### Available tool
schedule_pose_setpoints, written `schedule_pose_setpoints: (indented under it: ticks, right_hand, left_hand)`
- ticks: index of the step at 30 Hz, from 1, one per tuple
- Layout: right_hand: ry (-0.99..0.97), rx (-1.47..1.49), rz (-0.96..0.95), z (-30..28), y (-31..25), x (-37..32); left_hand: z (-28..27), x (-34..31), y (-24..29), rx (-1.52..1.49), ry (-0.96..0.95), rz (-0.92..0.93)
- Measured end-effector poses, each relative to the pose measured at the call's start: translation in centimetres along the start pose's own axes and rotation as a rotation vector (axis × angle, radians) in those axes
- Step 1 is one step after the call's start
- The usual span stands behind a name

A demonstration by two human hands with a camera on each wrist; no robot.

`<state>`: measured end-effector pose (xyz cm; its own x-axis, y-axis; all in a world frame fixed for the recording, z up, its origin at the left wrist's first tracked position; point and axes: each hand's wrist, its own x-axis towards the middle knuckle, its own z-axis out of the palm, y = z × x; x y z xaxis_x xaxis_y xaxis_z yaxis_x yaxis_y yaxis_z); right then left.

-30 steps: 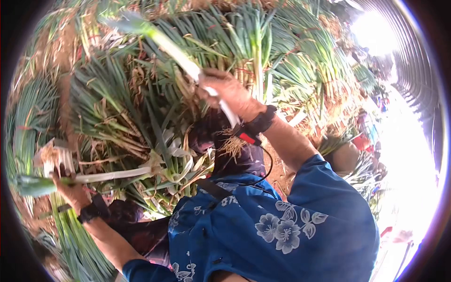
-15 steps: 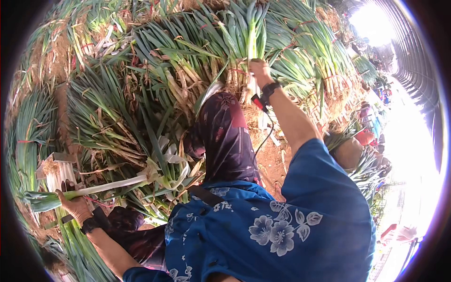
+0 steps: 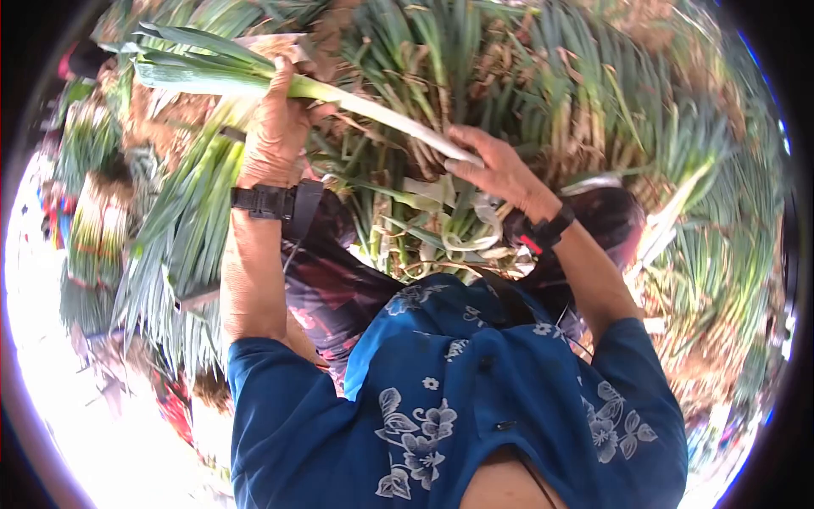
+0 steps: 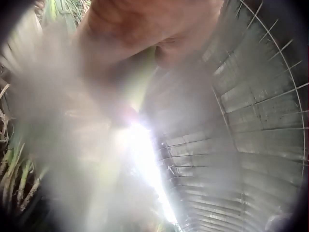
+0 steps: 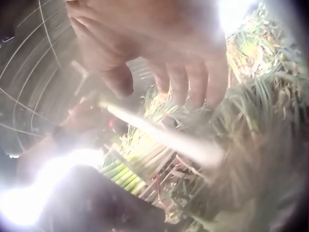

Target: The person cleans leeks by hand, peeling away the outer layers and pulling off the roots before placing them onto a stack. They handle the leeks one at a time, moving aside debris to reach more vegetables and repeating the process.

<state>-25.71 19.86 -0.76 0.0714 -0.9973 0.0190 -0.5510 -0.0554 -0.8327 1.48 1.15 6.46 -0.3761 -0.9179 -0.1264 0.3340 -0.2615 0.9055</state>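
Observation:
A long green onion (image 3: 386, 111) slants across the head view, its green leaves at upper left and its white shaft running down to the right. My left hand (image 3: 275, 136) grips it where the leaves meet the shaft. Near the white end is my right hand (image 3: 500, 174), thumb and fingers apart on either side of it. In the right wrist view the fingers (image 5: 188, 79) hang loosely over the white shaft (image 5: 164, 140), with space between thumb and fingers. The left wrist view is hazy, showing part of the left hand (image 4: 145, 34) around a pale stalk.
Below the left hand a stack of green onions (image 3: 191, 204) lies with its leaves toward me. Bundles of onions (image 3: 585, 93) cover the ground ahead and to the right. Peeled leaves (image 3: 466, 225) lie between my knees. A tied bundle (image 3: 97, 229) stands at far left.
The head view has swung left. The right hand has come from the bundle ahead, where it set another green onion, to the white end of the one in the left hand, now raised.

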Motion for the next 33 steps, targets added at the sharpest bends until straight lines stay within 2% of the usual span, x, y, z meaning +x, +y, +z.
schedule_pose_setpoints:
  ticks: [1, 3, 5, 7, 9, 11, 12, 13, 15, 18, 19, 22, 24, 28, 32, 33]
  right_hand:
    - [0.091, -0.021, -0.050, 1.9, 0.5, 0.4]
    - [-0.078, -0.084, 0.107, 1.9, -0.8, 1.8]
    - [-0.064, -0.061, 0.052, 2.7, 0.1, 2.6]
    - [0.084, -0.106, -0.055, 3.8, 1.8, 3.3]
    - [0.091, -0.239, -0.023, 3.8, 6.2, 3.6]
    - [0.044, 0.166, 0.302, 2.6, 6.9, 3.2]
    - [0.090, 0.132, 0.318, 2.4, 7.2, 3.0]
    - [0.138, 0.098, 0.336, 2.3, 7.7, 2.7]
    - [0.136, 0.074, 0.424, 3.0, 11.4, 1.8]
    - [0.077, 0.135, 0.554, 4.7, 14.5, -0.1]
    - [0.060, 0.122, 0.568, 5.3, 14.7, -0.7]
    - [-0.007, 0.416, 0.822, 6.1, 12.4, -2.1]
    - [-0.004, 0.438, 0.833, 6.3, 12.7, -3.2]
    - [0.039, 0.492, 0.912, 6.5, 13.1, -4.8]
    - [0.043, 0.492, 0.922, 6.8, 12.2, -5.0]
    - [0.034, 0.485, 0.917, 7.0, 12.0, -5.0]
  left_hand:
    - [-0.4, -1.0, 0.9, -0.032, -0.027, 0.016]
    - [-1.4, -2.6, 2.4, -0.088, -0.005, 0.020]
    - [-4.1, -4.7, 4.1, -0.080, 0.031, 0.076]
    - [-5.3, -7.5, 7.0, 0.192, 0.274, 0.164]
    - [-9.0, -9.4, 10.4, 0.385, 0.448, 0.183]
    - [-13.4, -10.6, 13.2, 0.304, 0.532, 0.232]
    - [-14.9, -10.8, 14.2, 0.284, 0.607, 0.283]
    - [-16.8, -10.9, 14.8, 0.231, 0.601, 0.351]
    - [-18.2, -10.3, 15.4, 0.131, 0.734, 0.411]
    - [-20.6, -7.2, 14.1, -0.117, 0.722, 0.443]
    - [-21.9, -5.9, 13.2, -0.183, 0.655, 0.423]
    - [-24.7, -0.8, 9.6, -0.314, 0.684, 0.372]
    - [-25.9, 2.0, 6.9, -0.338, 0.696, 0.348]
    - [-27.3, 6.5, 2.9, -0.449, 0.863, 0.261]
    - [-29.5, 9.5, 0.9, -0.548, 0.878, 0.266]
    - [-29.5, 10.2, 0.7, -0.546, 0.872, 0.200]
